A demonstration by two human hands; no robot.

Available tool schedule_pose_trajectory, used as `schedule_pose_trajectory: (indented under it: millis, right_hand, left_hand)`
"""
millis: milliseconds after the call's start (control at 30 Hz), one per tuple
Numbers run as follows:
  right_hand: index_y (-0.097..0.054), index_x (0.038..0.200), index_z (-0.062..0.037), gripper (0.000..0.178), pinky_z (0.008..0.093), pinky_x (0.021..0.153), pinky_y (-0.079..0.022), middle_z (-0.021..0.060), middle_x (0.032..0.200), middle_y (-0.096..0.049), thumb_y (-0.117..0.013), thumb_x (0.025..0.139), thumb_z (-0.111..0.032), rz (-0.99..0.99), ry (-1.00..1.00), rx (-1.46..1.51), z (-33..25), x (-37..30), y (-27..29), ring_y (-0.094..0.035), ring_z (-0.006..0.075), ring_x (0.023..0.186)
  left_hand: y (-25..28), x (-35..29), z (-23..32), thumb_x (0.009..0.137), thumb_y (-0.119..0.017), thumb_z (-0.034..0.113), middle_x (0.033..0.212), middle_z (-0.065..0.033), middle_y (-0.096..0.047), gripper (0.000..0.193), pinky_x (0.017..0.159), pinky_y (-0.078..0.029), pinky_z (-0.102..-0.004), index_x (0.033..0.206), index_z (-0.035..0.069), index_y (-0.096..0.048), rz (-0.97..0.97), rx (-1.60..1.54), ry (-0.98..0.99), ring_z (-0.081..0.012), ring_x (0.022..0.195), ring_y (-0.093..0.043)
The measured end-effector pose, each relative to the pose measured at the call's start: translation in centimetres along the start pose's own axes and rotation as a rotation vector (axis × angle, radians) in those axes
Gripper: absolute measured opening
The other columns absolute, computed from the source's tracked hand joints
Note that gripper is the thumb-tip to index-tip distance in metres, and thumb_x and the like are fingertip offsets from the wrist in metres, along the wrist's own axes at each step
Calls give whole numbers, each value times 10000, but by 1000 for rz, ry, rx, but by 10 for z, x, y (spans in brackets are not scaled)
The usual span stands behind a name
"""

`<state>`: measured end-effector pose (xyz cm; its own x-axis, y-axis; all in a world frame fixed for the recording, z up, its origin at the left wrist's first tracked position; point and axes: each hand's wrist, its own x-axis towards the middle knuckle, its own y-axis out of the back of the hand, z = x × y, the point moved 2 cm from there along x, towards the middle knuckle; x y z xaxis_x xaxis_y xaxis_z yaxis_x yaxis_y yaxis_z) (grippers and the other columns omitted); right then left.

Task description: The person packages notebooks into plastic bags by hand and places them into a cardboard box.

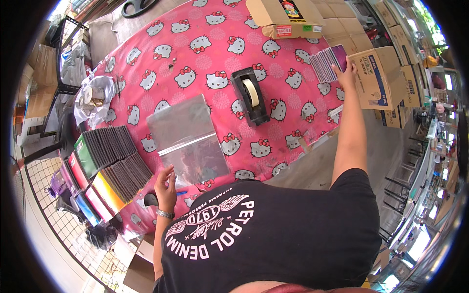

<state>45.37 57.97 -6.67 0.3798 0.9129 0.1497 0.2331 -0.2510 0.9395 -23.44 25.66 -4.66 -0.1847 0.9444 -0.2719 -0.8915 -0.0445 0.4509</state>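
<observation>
My right hand [346,76] reaches to the far right of the table. Its thumb and fingers grip the near end of a row of small purple spiral notebooks [326,64], by the purple cover. How many of them it holds is hard to make out. My left hand [166,189], with a metal watch on the wrist, hovers at the lower left corner of the clear plastic bags [188,139]. Its fingers are loosely bent and apart, with nothing visible in them. The bags lie flat in the middle, a white-edged strip across them.
A black tape dispenser [250,96] stands beyond the bags. Stacks of spiral notebooks [115,154] fill the left edge, near a white plastic bag with rolls [94,96]. Cardboard boxes [376,80] stand at the right; an open carton [286,19] sits at the back. A blue pen [181,193] lies nearby.
</observation>
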Motion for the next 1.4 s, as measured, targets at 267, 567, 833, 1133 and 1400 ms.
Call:
schedule_pose_trajectory:
  millis: [267, 567, 833, 1133, 1400]
  right_hand:
    - [-319, 1446, -194, 874, 544, 1078, -279, 277, 1442, -295, -708, 740, -532, 218, 126, -273, -143, -51, -8, -294, 467, 1330]
    - [-668, 989, -64, 237, 398, 887, -460, 112, 1057, -644, -646, 833, -241, -317, 1336, 736, -618, -364, 10, -591, 298, 1024]
    - [-619, 1196, -69, 564, 446, 968, -398, 127, 1278, -525, -622, 824, -493, -557, 1117, 138, -814, -470, -39, -459, 287, 1227]
    - [-552, 1177, 13, 517, 380, 922, -462, 184, 1223, -516, -723, 780, -270, -423, 991, 169, -840, -504, -44, -524, 312, 1128]
    - [-513, 1077, 41, 570, 397, 803, -530, 265, 925, -638, -821, 651, -179, -601, 946, 869, -838, -495, -25, -647, 389, 919]
  left_hand:
    - [80, -9, 96, 849, -602, 4, 1110, -136, -652, 239, 938, -449, -349, 1086, -1, -628, 250, 77, -389, -250, 1071, -608]
    - [356, -10, 62, 906, -573, 97, 792, 3, -619, 166, 557, -393, -189, 1015, 3, -657, 1186, -65, -281, -39, 648, -513]
    - [447, 54, -75, 831, -653, 337, 923, -145, -703, 368, 799, -511, -380, 1056, 47, -680, 872, 543, 148, -290, 869, -675]
    - [408, 62, -72, 757, -695, 498, 1198, -195, -576, 682, 932, -453, -461, 1221, 35, -508, 637, 885, 182, -400, 1131, -535]
    - [421, 66, -40, 736, -687, 357, 971, -214, -668, 489, 810, -502, -460, 1094, 46, -568, 457, 823, 270, -370, 955, -639]
